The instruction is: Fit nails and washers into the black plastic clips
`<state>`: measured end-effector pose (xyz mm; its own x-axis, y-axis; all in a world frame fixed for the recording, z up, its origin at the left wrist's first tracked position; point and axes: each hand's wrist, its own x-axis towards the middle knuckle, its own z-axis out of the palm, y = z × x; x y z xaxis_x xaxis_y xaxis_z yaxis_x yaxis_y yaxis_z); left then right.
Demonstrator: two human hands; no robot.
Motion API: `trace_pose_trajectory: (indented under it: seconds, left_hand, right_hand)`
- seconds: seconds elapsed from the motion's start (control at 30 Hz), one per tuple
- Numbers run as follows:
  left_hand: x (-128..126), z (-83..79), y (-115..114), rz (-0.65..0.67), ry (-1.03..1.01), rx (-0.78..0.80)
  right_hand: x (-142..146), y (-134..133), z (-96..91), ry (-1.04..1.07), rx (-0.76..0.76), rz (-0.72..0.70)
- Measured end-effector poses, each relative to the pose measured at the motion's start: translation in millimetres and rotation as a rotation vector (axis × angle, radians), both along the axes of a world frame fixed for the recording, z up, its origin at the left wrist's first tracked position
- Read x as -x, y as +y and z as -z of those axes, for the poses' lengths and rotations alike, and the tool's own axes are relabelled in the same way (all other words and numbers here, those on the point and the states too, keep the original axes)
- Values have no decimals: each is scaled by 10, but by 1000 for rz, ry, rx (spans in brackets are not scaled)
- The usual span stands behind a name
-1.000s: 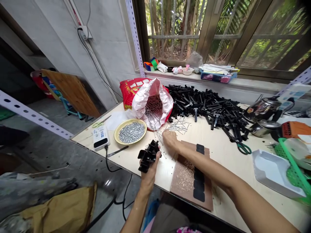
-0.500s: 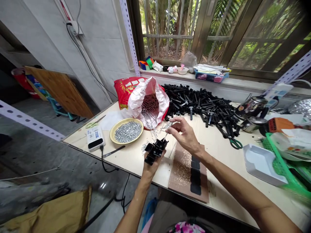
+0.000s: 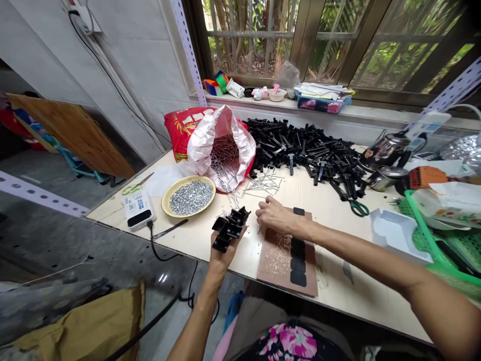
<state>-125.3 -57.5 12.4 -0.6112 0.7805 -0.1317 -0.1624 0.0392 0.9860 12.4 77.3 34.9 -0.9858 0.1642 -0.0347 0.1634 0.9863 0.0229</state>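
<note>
A: Hands?
B: 2: 1 L hand [image 3: 224,254], 1 R hand [image 3: 276,216].
A: Blk pcs [image 3: 228,231] in L?
B: Several; they overlap, no exact ct.
A: Loose nails [image 3: 266,182]? Metal bits [image 3: 191,197]?
B: Dozens of nails; bits too many to ct.
A: Blk clips [image 3: 300,145] at back?
B: 1 big pile, no exact ct.
A: Red bag [image 3: 176,125], yel. dish [image 3: 165,203]?
B: 1 ea.
A: Scissors?
B: 2 prs: lt-grn pr [image 3: 131,189], dk-grn pr [image 3: 359,208].
A: Brn board [image 3: 272,268]?
B: 1. Blk squares [image 3: 298,265] on it: approx. 5 vis., forearm covers part.
A: Grn basket [image 3: 409,208], wht tray [image 3: 394,229], kettle [image 3: 387,145]?
B: 1 ea.
</note>
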Motion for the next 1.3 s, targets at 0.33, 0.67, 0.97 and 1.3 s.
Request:
trace_pose_trajectory:
  seconds: [0.33, 0.67, 0.97, 1.3]
  left_hand:
    - [134, 32, -44, 47, -118, -65]
    - [-70, -125, 110, 148, -86, 31]
    - [-51, -216, 48, 82, 37, 11]
    - [-25, -209, 72, 83, -117, -33]
  right_hand:
    - [180, 180, -13, 371, 354, 201]
    - [116, -180, -566, 1135, 976, 192]
    - [118, 87, -452, 828, 621, 152]
    - [547, 485, 164, 44, 183, 578]
